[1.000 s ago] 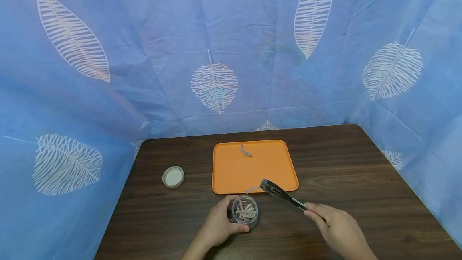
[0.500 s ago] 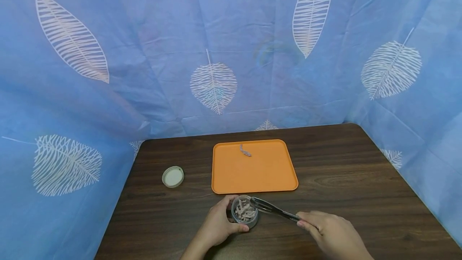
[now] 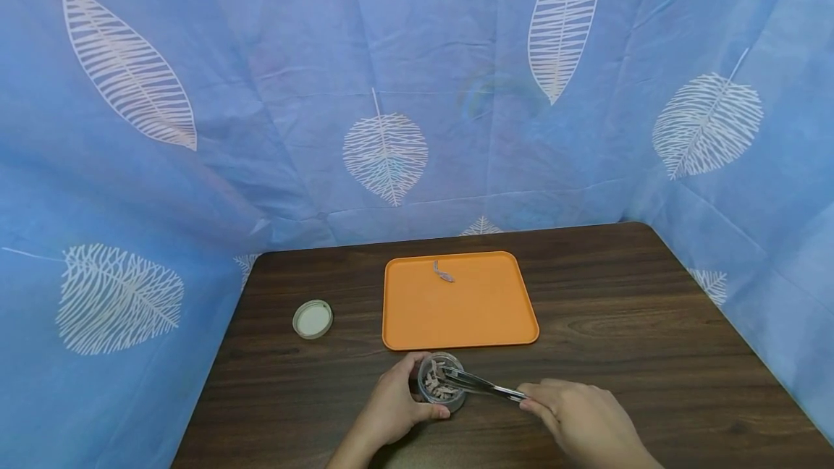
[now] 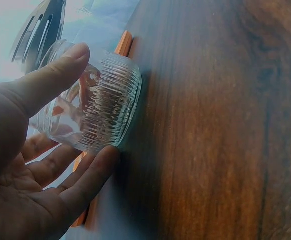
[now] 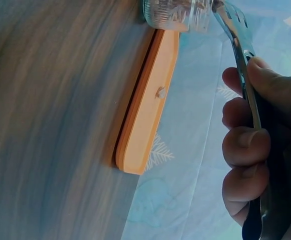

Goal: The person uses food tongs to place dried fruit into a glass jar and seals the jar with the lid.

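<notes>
Your left hand (image 3: 391,407) is wrapped around the small ribbed glass jar (image 3: 441,381), thumb over the top side and fingers curled under it, as the left wrist view shows plainly; the jar (image 4: 93,112) stands on the dark wooden table (image 3: 625,353) just at the six o'clock edge of the orange tray (image 3: 459,301), close to it though whether the two touch cannot be told. Your right hand (image 3: 576,422) sits at about four o'clock from the jar and grips the handle of the metal tongs (image 3: 478,383), fingers curled round it, with the thumb pressing along the upper arm in the right wrist view. The tongs (image 5: 235,30) reach toward ten o'clock from your hand, and their slotted tips sit at the jar's mouth, among the pale strips (image 3: 438,379) inside; whether the tips are pinched on a strip or apart cannot be told. One more strip (image 3: 443,272) lies alone on the tray near its twelve o'clock rim, well apart from the jar. The round white lid (image 3: 313,318) rests flat on the table at about ten o'clock from the jar, to the nine o'clock side of the tray and clear of both hands. A blue cloth with white leaf prints (image 3: 384,150) hangs behind the table and along both of its sides.
</notes>
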`<state>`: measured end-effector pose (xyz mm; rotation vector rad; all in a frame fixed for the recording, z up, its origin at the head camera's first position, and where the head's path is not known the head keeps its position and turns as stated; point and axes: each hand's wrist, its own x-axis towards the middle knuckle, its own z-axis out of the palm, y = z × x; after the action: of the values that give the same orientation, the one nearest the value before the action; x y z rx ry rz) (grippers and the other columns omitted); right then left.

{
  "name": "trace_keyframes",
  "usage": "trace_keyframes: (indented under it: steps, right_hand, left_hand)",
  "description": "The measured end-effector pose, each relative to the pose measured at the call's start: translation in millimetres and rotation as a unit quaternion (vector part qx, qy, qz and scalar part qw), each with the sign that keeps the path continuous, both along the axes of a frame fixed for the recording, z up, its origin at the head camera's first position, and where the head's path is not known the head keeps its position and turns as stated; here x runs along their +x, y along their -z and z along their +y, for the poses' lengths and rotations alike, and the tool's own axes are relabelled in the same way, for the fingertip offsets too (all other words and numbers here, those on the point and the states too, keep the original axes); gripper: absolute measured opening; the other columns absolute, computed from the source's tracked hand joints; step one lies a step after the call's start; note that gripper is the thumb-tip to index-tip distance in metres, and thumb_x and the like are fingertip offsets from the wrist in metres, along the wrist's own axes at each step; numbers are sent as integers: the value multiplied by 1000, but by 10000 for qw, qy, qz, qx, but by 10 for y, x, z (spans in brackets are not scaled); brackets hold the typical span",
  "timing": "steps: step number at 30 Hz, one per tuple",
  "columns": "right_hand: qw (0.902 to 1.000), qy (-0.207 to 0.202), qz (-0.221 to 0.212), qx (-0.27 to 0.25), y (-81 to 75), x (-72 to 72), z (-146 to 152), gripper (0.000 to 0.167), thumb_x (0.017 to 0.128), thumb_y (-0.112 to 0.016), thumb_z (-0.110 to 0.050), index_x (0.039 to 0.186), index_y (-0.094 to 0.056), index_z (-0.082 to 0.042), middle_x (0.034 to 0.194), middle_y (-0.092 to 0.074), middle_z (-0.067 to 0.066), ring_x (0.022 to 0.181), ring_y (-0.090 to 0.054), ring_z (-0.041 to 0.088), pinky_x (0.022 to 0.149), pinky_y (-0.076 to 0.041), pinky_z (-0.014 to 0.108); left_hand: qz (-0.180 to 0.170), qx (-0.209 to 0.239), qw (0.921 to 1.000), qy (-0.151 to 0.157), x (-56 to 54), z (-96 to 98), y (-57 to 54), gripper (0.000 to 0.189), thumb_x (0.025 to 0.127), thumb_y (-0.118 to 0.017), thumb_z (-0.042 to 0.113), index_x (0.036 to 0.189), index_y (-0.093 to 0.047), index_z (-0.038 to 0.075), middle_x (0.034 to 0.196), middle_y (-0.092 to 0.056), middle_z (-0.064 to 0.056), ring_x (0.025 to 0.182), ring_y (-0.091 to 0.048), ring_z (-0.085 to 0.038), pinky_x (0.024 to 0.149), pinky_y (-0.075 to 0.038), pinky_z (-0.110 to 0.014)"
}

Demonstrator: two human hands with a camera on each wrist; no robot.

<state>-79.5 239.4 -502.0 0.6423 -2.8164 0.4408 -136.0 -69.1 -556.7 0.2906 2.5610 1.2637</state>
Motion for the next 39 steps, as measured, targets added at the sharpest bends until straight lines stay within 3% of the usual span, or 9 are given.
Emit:
trace_keyframes:
  steps: [3,11,15,18,23,25,31,35,39]
  right_hand:
    - [9999,55,-101,-73,-22,-24,-46,15,100,-77,-37,113,-81,-31,80,-55,-30,63,-33,-10,51,-33,18]
    - [9941,515,-908,-280,-129,-109,-116,23,102,-75,-41,121,-79,-30,84,-64,-25,61,-40,-7,52,-37,19]
    - [9914,803,-1014,-195,-162,-177,-154,29,101,-77,-41,125,-79,-26,86,-67,-21,61,-41,-5,55,-37,19]
    - [9922,919,-830,-112,-163,-212,-171,35,99,-79,-41,129,-78,-22,104,-78,-13,70,-60,-2,58,-49,23]
    - [9951,881,-386,-214,-142,-287,-180,42,98,-82,-38,132,-76,-15,123,-81,4,95,-82,24,69,-65,41]
    - [9956,877,-272,-195,-128,-339,-188,42,98,-82,-36,132,-76,-13,118,-82,5,86,-80,20,64,-62,37]
    - [9960,893,42,-92,-63,-506,-215,42,97,-83,-29,132,-75,-7,95,-75,2,60,-49,1,50,-37,17]
    - [9955,926,143,-103,-32,-614,-240,44,97,-83,-26,135,-74,-6,90,-71,2,58,-44,2,48,-33,18]
    - [9946,1028,-24,-134,-13,-722,-275,45,99,-80,-26,139,-72,-6,90,-70,4,56,-40,6,48,-32,22]
  left_hand:
    - [1,29,10000,1,1,-2,-7,91,72,-103,36,149,-58,18,132,-73,2,123,-70,-26,102,-58,-54]
    - [-83,19,10000,-38,-11,-4,-16,92,72,-103,35,150,-58,19,135,-73,-1,113,-70,-21,96,-59,-51]
    - [-77,32,9999,-63,-13,-9,-11,92,71,-104,34,150,-58,18,135,-73,-3,117,-70,-25,98,-59,-54]
    - [-79,7,9999,-96,-10,-9,-5,92,71,-104,35,149,-59,18,135,-73,-3,121,-70,-26,100,-58,-54]
    - [-195,32,9998,-101,-16,-5,7,92,71,-104,34,149,-59,18,129,-73,-2,92,-68,-12,87,-59,-42]
    - [-220,48,9997,-97,-20,-4,9,92,71,-104,33,149,-58,18,128,-73,-1,85,-65,-9,84,-58,-39]
    - [-230,87,9997,-92,-22,-3,14,91,71,-104,32,149,-59,18,131,-73,0,96,-68,-11,90,-59,-44]
    - [-216,119,9997,-86,-26,-4,20,90,71,-104,32,148,-59,19,131,-73,2,100,-67,-11,92,-59,-45]
    - [-285,263,9992,-70,-27,-9,31,89,71,-104,29,147,-59,19,129,-73,1,89,-68,-8,86,-59,-37]
